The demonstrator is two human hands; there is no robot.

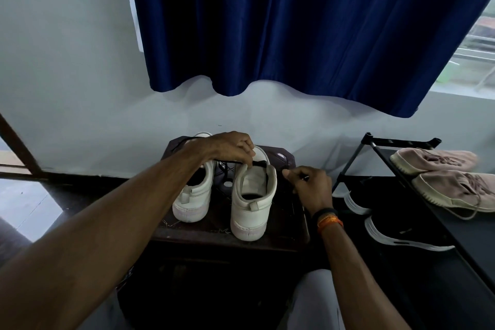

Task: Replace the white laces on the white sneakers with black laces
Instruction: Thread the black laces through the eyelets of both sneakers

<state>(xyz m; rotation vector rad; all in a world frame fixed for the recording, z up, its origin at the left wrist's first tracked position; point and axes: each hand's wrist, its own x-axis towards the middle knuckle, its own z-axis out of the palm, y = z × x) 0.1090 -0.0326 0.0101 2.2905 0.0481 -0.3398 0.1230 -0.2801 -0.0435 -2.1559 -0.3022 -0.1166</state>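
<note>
— So, my left hand (233,149) pinches the black lace (230,162) at twelve o'clock over the right white sneaker (253,195); my right hand (308,185) pinches its other end at three.
— Risk?
— Uneven pulling could slip it from an eyelet, I judge.

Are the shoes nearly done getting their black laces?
Not yet. No white laces show on either shoe. The left hand and right hand pull a black lace across the right sneaker. Lacing it up is left. The left sneaker has black lace near it; its front is hidden.
</note>
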